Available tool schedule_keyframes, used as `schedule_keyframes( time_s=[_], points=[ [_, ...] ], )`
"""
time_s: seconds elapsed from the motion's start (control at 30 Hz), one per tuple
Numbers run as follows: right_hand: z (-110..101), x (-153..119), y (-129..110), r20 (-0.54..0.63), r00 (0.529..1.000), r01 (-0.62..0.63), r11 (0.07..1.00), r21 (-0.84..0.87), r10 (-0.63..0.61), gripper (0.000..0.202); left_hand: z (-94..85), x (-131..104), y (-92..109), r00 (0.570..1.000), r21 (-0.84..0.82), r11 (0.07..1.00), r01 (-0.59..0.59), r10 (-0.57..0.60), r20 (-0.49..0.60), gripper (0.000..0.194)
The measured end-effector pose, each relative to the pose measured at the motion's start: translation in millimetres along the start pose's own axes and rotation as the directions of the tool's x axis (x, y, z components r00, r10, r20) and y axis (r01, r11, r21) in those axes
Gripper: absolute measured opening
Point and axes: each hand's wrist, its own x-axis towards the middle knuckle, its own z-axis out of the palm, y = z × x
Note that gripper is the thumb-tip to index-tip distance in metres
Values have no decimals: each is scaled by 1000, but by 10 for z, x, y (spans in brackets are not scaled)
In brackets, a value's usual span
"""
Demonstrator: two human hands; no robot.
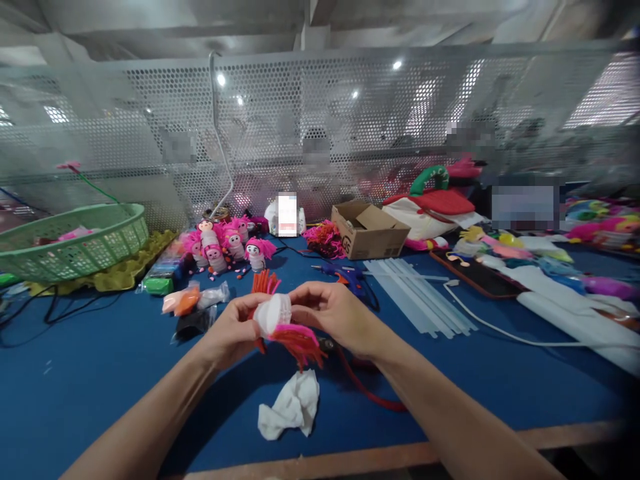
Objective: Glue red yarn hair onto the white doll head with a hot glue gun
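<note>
Between my two hands is a small doll body (273, 315), a white rounded piece with pink and orange yarn hair (300, 341) hanging from one side and more yarn sticking up behind. My left hand (235, 330) grips it from the left, thumb on its lower side. From the right, the fingers of my right hand (335, 313) are closed at its edge; what the fingertips pinch there is partly hidden. Below on the blue table lies a crumpled white tissue (291, 407). A red cord (370, 393) runs under my right wrist.
Finished-looking pink-haired dolls (215, 250) stand at the back left, near a green basket (70, 247). A blue glue gun (350, 275), clear glue sticks (417, 293), a cardboard box (370, 230) and a phone (480, 275) lie to the right. A white cable (500, 337) crosses the table.
</note>
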Motion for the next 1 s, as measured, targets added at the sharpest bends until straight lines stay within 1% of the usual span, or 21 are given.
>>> schedule_keyframes(
  time_s=[0.1, 0.17, 0.2, 0.23, 0.27, 0.33, 0.37, 0.4, 0.43, 0.5, 0.57, 0.7, 0.87, 1.0],
  points=[
    [-31, 20, 23, -41, 999, 30, 995, -94, -34, 13, -18, 22, -36, 1000, 11, 1000, 4, -4, 10, 48],
    [-66, 35, 18, -79, 994, 64, 975, -213, -82, 11, -25, 38, -58, 1000, 6, 1000, 3, -3, -4, 49],
    [-86, 39, 7, -120, 987, 74, 960, -271, -110, 12, -26, 46, -67, 1000, -2, 1000, -2, 2, -12, 48],
    [-105, 37, -12, -182, 972, 82, 945, -316, -145, 13, -26, 54, -76, 1000, -15, 1000, -10, 9, -20, 48],
    [-121, 30, -38, -258, 948, 92, 934, -346, -189, 13, -25, 62, -83, 1000, -29, 999, -14, 14, -21, 47],
    [-133, -1, -99, -395, 874, 131, 920, -370, -284, 14, -21, 78, -96, 1000, -55, 998, -8, 7, -15, 44],
    [-127, -21, -129, -421, 846, 161, 908, -386, -328, 14, -18, 85, -102, 1000, -65, 998, 0, 0, -12, 43],
    [-113, -42, -155, -414, 832, 190, 890, -414, -370, 13, -14, 92, -109, 1000, -73, 997, 8, -9, -11, 43],
    [-93, -61, -174, -385, 830, 215, 868, -447, -404, 13, -10, 98, -116, 1000, -81, 997, 14, -15, -11, 43],
    [-44, -84, -190, -313, 838, 252, 826, -505, -447, 12, -2, 108, -128, 1000, -92, 996, 20, -22, -16, 44],
    [-3, -88, -182, -271, 839, 274, 797, -538, -471, 12, 8, 113, -135, 999, -97, 995, 26, -28, -16, 43],
    [19, -74, -152, -279, 826, 277, 784, -556, -489, 9, 33, 111, -128, 1000, -112, 994, 9, -10, -4, 39],
    [-9, -87, -159, -286, 845, 238, 795, -558, -453, 8, 43, 103, -121, 1000, -118, 993, 13, -14, -2, 37],
    [-13, -98, -169, -254, 839, 254, 760, -598, -481, 11, 40, 100, -124, 1000, -119, 993, 22, -24, -10, 38]
  ],
)
